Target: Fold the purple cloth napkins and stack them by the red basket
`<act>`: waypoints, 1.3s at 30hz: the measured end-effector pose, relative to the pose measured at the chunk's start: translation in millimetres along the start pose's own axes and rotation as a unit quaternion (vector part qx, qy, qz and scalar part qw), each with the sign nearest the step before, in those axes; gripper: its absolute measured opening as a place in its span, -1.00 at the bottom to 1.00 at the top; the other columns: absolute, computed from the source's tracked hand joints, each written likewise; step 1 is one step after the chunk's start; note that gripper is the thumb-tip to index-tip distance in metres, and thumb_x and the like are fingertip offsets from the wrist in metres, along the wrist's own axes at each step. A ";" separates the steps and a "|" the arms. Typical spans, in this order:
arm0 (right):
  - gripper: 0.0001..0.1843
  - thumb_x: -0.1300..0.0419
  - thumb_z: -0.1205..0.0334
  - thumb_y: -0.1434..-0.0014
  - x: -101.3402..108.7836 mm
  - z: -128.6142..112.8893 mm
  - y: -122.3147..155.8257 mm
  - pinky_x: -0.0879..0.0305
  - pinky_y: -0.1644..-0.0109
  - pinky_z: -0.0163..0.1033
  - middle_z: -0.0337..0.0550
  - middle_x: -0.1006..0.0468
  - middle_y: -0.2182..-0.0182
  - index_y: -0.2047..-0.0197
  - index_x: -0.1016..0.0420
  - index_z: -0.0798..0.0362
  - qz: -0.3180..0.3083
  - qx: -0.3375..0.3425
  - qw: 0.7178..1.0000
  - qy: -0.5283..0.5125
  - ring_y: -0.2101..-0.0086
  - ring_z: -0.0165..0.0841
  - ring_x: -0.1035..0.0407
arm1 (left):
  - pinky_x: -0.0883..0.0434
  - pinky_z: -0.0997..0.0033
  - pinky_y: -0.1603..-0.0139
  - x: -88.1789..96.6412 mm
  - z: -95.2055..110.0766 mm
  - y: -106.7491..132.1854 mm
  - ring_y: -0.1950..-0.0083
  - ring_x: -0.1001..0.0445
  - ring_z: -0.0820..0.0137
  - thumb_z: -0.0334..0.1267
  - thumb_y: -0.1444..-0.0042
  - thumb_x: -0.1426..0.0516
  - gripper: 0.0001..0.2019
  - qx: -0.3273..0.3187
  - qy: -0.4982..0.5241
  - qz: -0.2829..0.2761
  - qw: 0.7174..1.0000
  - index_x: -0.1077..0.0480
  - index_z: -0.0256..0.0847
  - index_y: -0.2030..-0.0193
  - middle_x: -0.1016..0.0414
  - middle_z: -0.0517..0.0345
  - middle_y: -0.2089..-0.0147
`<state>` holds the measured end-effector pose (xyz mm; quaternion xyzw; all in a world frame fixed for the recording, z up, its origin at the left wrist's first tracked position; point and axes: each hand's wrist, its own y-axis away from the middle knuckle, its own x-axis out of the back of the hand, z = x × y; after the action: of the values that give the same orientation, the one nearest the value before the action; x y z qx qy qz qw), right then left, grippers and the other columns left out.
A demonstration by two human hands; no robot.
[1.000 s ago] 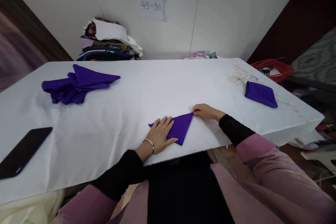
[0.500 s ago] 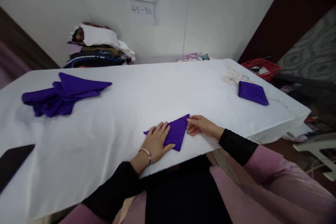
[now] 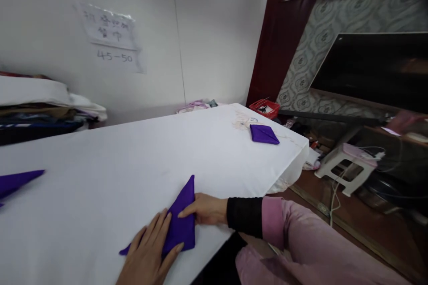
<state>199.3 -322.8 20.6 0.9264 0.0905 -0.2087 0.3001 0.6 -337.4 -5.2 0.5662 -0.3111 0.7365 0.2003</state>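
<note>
Head view: "45-50" sign [image 3: 115,57], hand-held purple cloth [image 3: 178,230]

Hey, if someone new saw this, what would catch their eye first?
Probably the pointed purple cloth near the front edge of the white tablecloth, left hand flat on it, right hand holding its right side. Next, the folded purple packet toward the table's right end, then the red basket beyond.

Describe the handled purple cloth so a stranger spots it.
Find the white tablecloth, then its near edge. The folded purple cloth lies there under the left hand, the right hand at its edge. Unlike the cropped purple cloth left and purple packet farther right, it has hands on it.
</note>
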 end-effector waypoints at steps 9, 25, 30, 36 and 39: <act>-0.69 -0.37 0.42 0.52 7.4 5.9 -17.0 -0.29 0.19 -0.23 -0.45 -0.54 0.57 0.59 -0.47 -0.02 -0.066 0.035 0.997 -0.012 0.36 -0.32 -0.46 | -0.38 -0.03 -0.15 16.0 -8.8 -9.1 -0.14 -0.40 0.12 -0.02 -0.17 0.06 -0.56 0.124 0.240 0.036 0.962 -0.32 0.00 -0.15 -0.44 0.19 -0.13; -0.61 -0.36 0.43 0.44 2.2 -35.4 33.4 -0.22 0.03 -0.16 -0.26 -0.55 0.51 0.39 -0.51 0.16 -0.070 0.089 0.992 -0.053 0.31 -0.31 -0.45 | -0.38 0.38 0.33 58.4 2.0 -62.4 0.39 -0.43 0.32 0.17 0.26 -0.27 -0.64 0.265 0.583 -0.136 0.756 -0.47 -0.07 0.45 -0.51 0.28 0.44; -0.59 -0.40 0.38 0.39 18.5 -30.8 39.7 -0.27 0.11 -0.21 -0.26 -0.55 0.48 0.35 -0.49 0.15 -0.059 0.100 0.992 -0.046 0.35 -0.35 -0.44 | -0.19 0.46 0.49 58.5 2.4 -70.8 0.52 -0.22 0.44 0.16 0.31 -0.28 -0.64 0.249 0.569 -0.159 0.768 -0.41 -0.08 0.57 -0.35 0.33 0.58; -0.21 -0.40 0.31 0.23 52.8 -50.2 39.1 -0.30 0.13 -0.20 -0.24 -0.55 0.25 -0.12 -0.29 -0.05 0.008 0.190 0.981 0.046 0.28 -0.40 -0.43 | -0.12 0.45 0.49 61.8 6.2 -78.8 0.55 -0.18 0.45 0.15 0.34 -0.27 -0.65 0.218 0.527 -0.220 0.792 -0.40 -0.08 0.61 -0.33 0.33 0.62; -0.16 -0.39 0.25 0.16 60.4 -71.6 42.2 -0.24 0.01 -0.17 -0.13 -0.49 0.07 -0.20 -0.23 -0.06 0.027 0.276 0.931 0.237 0.14 -0.37 -0.38 | -0.10 0.44 0.48 65.4 11.8 -86.4 0.55 -0.16 0.45 0.12 0.30 -0.24 -0.67 0.179 0.501 -0.251 0.809 -0.36 -0.10 0.62 -0.30 0.34 0.63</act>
<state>289.6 -311.7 68.3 0.9973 0.0727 0.0088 0.0079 46.7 -286.5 79.4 0.2033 0.1222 0.8848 0.4011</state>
